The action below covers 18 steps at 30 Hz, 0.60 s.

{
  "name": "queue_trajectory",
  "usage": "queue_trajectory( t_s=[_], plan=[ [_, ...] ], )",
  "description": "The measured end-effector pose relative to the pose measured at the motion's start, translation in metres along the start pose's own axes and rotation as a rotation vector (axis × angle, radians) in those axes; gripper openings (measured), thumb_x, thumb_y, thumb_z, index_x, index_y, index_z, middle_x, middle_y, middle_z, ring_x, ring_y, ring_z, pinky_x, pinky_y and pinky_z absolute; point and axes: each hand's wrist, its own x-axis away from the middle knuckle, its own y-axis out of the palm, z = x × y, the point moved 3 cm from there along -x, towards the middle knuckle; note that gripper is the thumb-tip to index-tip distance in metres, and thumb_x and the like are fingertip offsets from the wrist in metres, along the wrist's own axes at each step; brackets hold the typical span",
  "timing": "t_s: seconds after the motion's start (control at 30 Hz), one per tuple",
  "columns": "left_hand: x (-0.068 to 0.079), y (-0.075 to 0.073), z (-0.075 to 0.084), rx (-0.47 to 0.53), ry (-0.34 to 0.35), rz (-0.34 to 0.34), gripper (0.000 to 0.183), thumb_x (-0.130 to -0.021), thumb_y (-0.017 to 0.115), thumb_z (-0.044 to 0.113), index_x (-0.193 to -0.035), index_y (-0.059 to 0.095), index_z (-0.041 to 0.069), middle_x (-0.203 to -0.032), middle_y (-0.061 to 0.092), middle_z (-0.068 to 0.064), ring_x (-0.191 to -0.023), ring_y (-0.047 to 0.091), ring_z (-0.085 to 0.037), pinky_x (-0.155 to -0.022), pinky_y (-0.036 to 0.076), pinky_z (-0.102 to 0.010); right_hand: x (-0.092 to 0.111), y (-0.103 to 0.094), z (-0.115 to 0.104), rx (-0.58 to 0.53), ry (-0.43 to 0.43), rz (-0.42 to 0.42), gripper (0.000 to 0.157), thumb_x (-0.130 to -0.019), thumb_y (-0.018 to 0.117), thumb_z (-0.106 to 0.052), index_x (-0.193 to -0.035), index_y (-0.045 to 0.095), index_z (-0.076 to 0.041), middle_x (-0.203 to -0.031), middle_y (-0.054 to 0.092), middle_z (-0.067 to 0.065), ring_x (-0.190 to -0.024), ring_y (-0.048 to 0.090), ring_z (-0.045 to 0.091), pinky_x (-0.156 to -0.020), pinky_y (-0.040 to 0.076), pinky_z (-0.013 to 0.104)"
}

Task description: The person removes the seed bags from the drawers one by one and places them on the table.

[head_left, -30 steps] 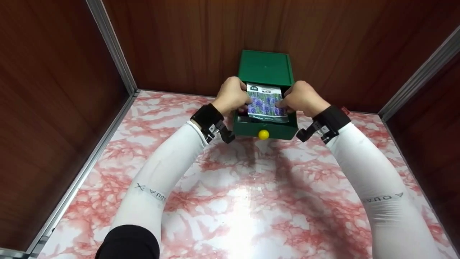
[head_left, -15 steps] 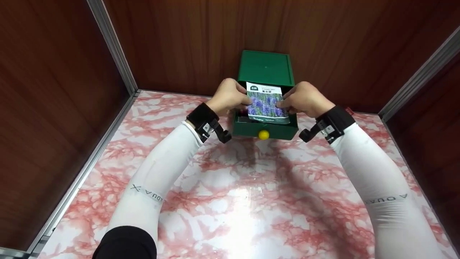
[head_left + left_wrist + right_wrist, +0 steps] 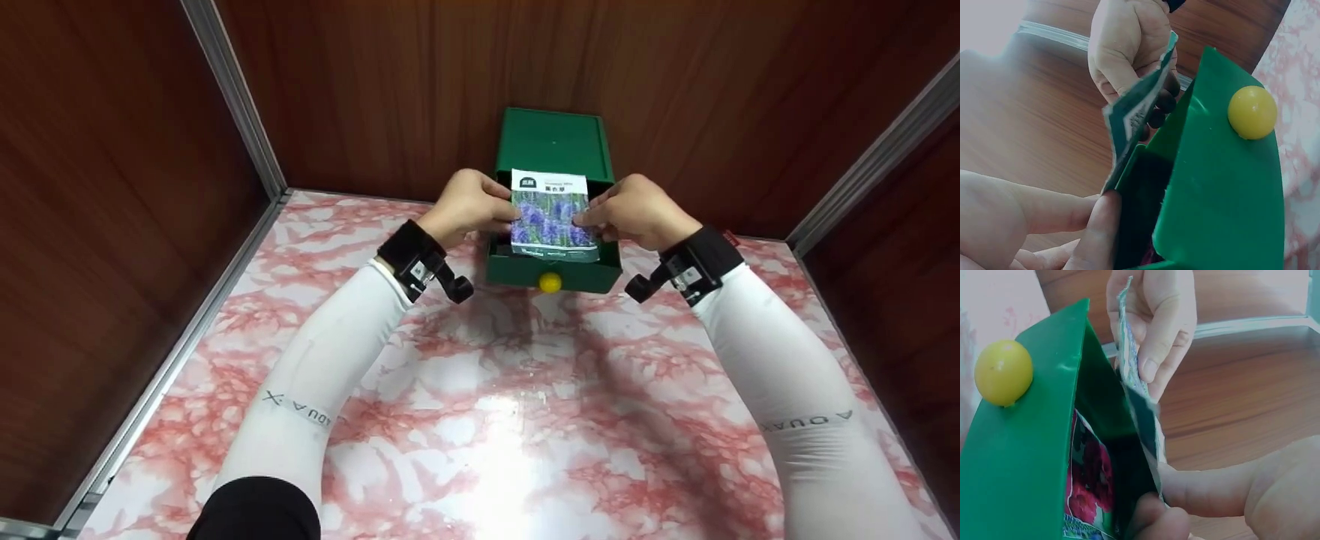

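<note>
A flat seed packet [image 3: 553,225], with purple flowers below a white printed top, is over the pulled-out green drawer [image 3: 517,271]. My left hand [image 3: 471,202] pinches its left edge between thumb and fingers. On the opposite edge, my right hand [image 3: 639,208] pinches it the same way. Seen edge-on in the right wrist view, the packet [image 3: 1143,419] stands close above the drawer's opening. Inside the drawer lies another packet [image 3: 1089,484] with red flowers, partly hidden by the front panel. A round yellow knob [image 3: 550,282] sits on that panel.
The drawer belongs to a green box [image 3: 555,142] set against the brown wood-look back wall [image 3: 360,97]. Similar panels with metal edge strips [image 3: 236,97] rise on both sides. The tabletop [image 3: 480,420] has a red and white marbled pattern.
The seed packet has risen slightly out of the drawer and now shows more of its face. Both hands have shifted a little with it, the left one outward. The drawer stays pulled out.
</note>
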Motion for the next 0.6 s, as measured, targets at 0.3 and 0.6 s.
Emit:
queue_trajectory(
  t_s=[0.3,0.6],
  plan=[
    [0.003,-0.009,-0.002,-0.017,0.000,0.009,0.041,-0.094,0.084,-0.007,-0.132,0.071,-0.015,-0.123,0.075,-0.024,-0.082,0.080,-0.020,-0.079,0.067,-0.031,-0.001,0.006,-0.002,-0.065,0.032,-0.018,0.032,-0.097,0.090,-0.025,-0.113,0.082,0.001,-0.103,0.073,0.010,-0.082,0.065,0.023,-0.070,0.058,0.027],
    [0.006,-0.028,-0.012,0.046,0.011,0.016,0.039,-0.095,0.084,-0.004,-0.131,0.073,-0.013,-0.121,0.076,-0.024,-0.081,0.079,-0.020,-0.091,0.066,-0.042,-0.002,0.020,-0.005,-0.108,-0.031,-0.011,0.029,-0.098,0.090,-0.027,-0.103,0.081,0.001,-0.093,0.074,0.009,-0.082,0.068,0.026,-0.078,0.063,0.036]
  ],
)
